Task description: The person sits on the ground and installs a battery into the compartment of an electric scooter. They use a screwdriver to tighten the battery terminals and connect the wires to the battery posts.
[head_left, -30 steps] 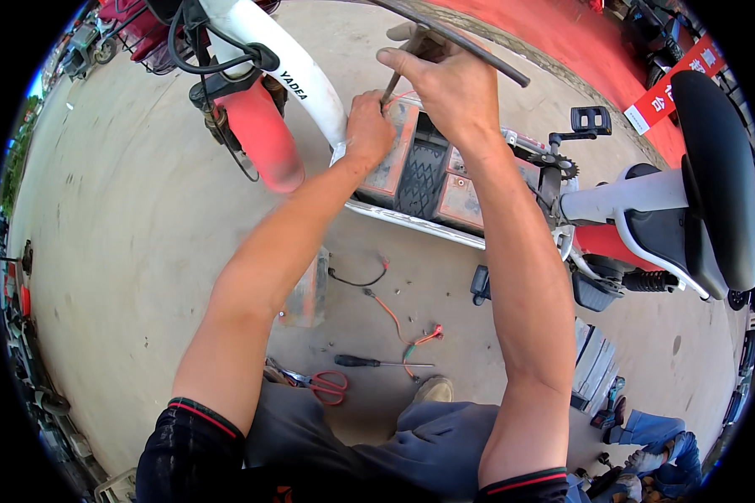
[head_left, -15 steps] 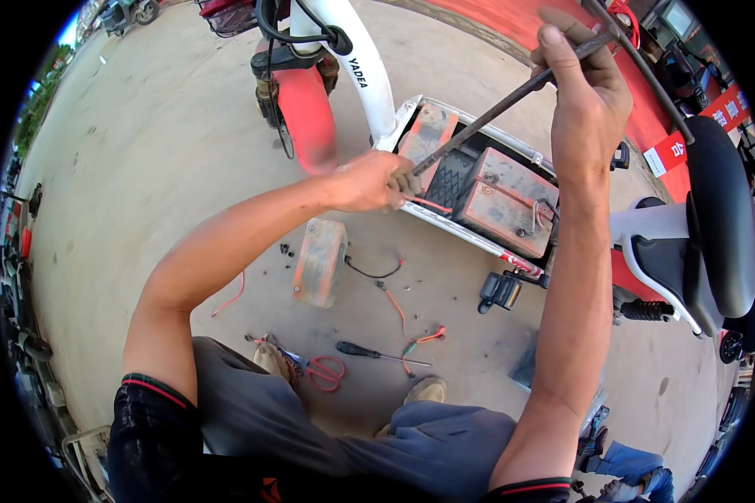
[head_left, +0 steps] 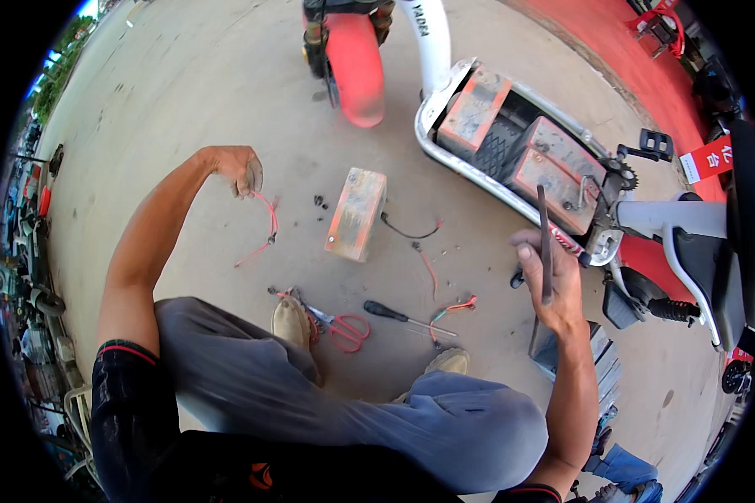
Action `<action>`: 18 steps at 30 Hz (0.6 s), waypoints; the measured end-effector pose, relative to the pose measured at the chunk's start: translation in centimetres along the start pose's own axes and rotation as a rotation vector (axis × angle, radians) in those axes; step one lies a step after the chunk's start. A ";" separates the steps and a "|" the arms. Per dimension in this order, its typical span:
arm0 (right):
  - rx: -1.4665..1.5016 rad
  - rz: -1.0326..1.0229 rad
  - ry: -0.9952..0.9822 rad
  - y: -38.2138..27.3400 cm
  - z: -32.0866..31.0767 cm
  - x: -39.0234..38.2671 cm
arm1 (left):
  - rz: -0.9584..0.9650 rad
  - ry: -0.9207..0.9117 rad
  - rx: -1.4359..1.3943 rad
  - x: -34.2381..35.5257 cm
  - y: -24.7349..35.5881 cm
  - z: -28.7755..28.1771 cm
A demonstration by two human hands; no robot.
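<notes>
My left hand (head_left: pixel 235 168) is raised at the left, fingers curled on a red wire (head_left: pixel 273 216) that dangles toward the pavement. My right hand (head_left: pixel 554 285) grips a dark metal bar (head_left: pixel 544 210) beside the open deck (head_left: pixel 439 149) of a white-and-red electric bike. Two orange-edged, dusty batteries sit in that deck, one toward the front (head_left: pixel 474 107) and one toward the rear (head_left: pixel 549 172). A loose battery (head_left: pixel 354 216) rests on the ground between my hands, with a black cable (head_left: pixel 403 231) and an orange wire (head_left: pixel 428 272) near it.
By my boots lie a screwdriver (head_left: pixel 386 309), red-handled scissors (head_left: pixel 348 334) and more wires. The bike's red front fender (head_left: pixel 354 71) is ahead, its seat at the right. Another person's blue-clad leg (head_left: pixel 617 461) shows at lower right. Parked vehicles (head_left: pixel 38 243) line the left edge.
My left hand has left the deck and moved out left with the red wire. My right hand has come down with the bar, and my view has shifted.
</notes>
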State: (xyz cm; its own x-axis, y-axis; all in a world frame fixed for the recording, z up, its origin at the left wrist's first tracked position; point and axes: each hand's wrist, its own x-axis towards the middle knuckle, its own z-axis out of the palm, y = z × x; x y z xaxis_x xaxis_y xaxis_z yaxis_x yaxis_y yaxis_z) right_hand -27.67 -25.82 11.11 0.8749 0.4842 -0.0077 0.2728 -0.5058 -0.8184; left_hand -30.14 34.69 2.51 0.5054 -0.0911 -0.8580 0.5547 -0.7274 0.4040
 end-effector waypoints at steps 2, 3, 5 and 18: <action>-0.124 0.148 -0.104 5.6 2.5 -5.1 | -0.131 -0.039 0.103 2.8 -3.7 0.6; -0.115 0.193 -0.098 8.6 4.1 -7.6 | -0.146 -0.055 0.164 4.0 -5.2 0.8; -0.291 0.308 -0.128 14.2 5.8 -12.1 | -0.151 -0.075 0.287 6.4 -6.6 2.2; -0.787 0.605 -0.327 30.3 4.9 -22.8 | 0.119 0.460 0.641 6.6 1.9 3.9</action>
State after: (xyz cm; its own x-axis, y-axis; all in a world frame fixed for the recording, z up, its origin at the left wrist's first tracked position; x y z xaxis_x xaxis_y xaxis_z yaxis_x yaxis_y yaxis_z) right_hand -41.34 -48.67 -16.32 0.8334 0.1049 -0.5427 0.1111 -0.9936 -0.0215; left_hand -28.31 30.06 -3.66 0.8368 -0.0044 -0.5475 0.0626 -0.9926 0.1036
